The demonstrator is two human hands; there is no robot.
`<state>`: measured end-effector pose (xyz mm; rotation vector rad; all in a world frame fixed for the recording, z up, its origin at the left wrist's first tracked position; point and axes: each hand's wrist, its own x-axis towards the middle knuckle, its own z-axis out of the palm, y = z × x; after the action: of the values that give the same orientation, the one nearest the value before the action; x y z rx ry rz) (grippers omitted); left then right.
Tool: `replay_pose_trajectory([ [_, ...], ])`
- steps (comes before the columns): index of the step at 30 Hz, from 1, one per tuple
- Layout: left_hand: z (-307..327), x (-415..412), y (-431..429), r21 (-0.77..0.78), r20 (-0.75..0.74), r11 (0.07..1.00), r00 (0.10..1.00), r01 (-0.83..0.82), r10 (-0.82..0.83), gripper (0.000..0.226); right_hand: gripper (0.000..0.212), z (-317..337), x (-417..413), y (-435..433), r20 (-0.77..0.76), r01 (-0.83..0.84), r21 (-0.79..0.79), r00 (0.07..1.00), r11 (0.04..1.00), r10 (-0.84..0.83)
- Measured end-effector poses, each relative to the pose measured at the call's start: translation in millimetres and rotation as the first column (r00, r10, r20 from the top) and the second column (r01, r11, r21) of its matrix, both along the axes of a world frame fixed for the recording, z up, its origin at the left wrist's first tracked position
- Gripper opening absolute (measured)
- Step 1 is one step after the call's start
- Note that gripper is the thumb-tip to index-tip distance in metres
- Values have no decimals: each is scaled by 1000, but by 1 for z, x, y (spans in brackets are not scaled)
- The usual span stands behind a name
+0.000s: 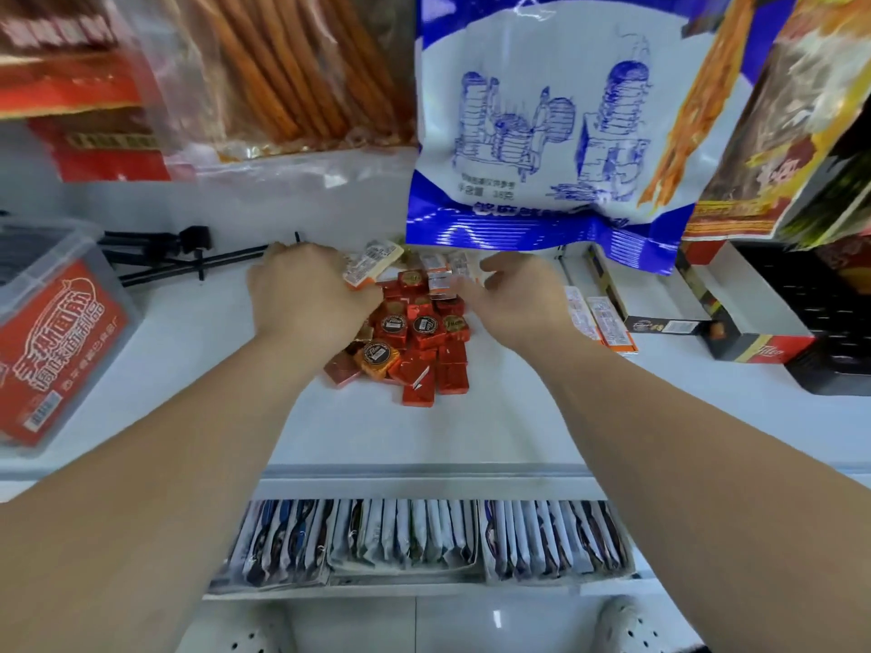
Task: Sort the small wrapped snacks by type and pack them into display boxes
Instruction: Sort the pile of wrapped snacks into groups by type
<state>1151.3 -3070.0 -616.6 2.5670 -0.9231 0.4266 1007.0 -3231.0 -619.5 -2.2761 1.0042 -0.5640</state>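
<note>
Gripping pale-wrapped snacks (374,263) in my left hand (306,294), right hand (513,299) loose and empty over red foil squares (424,351) heaped on the shelf (471,417). Best lift one type only.

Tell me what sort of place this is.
Probably a snack shop's shelving: big snack bags hang overhead, open display boxes sit on the white shelf, and packets stand in rows below.
</note>
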Motion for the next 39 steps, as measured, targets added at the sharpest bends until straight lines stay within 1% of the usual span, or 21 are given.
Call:
replay_pose_trajectory([
  [3,-6,4,19,-72,-31,997,999,17,-19,44,49,2,26,9,-35,3,-16,999,1000,-4],
  [6,-13,2,31,-150,-55,988,998,26,-34,41,52,-5,44,15,-83,22,-112,996,993,-31],
  [7,-13,2,34,-168,-58,985,998,24,-34,41,48,-8,48,16,-99,29,-140,994,990,-43],
  [10,-13,2,39,-205,-53,978,998,30,-42,41,26,-13,54,15,-110,77,-139,990,987,-93],
  [11,-13,2,39,-214,-53,976,998,35,-47,41,22,-15,54,15,-110,89,-158,988,983,-107],
  [13,-12,1,41,-224,-66,974,996,44,-61,39,19,-16,52,14,-99,91,-202,989,975,-113],
  [15,-12,-1,42,-231,-89,972,993,52,-75,39,16,-16,47,14,-80,79,-206,992,975,-98],
  [18,-8,-3,40,-256,-123,965,989,53,-87,40,18,-12,32,15,-81,30,-250,995,968,-51],
  [22,2,-20,28,-283,-136,954,981,96,-139,33,17,0,-13,9,-44,-43,-322,999,946,31],
  [23,5,-28,23,-291,-150,950,975,114,-163,30,16,3,-28,4,-28,-43,-345,999,937,36],
  [26,14,-56,3,-329,-191,929,951,172,-244,29,13,12,-76,-17,68,20,-307,998,952,0],
  [28,16,-78,-16,-299,-212,931,937,208,-277,31,15,13,-106,-31,83,102,-362,994,927,-77],
  [30,14,-98,-40,-229,-238,950,934,212,-266,36,17,7,-128,-42,92,147,-347,988,926,-123],
  [33,5,-121,-74,-184,-274,958,924,221,-266,43,17,-7,-143,-55,103,142,-325,988,935,-114],
  [36,-11,-127,-101,-187,-327,969,920,160,-215,48,14,-15,-145,-60,100,135,-341,989,930,-107],
  [39,-25,-129,-120,-138,-296,984,944,112,-149,50,12,-23,-140,-60,97,136,-355,989,925,-108],
])
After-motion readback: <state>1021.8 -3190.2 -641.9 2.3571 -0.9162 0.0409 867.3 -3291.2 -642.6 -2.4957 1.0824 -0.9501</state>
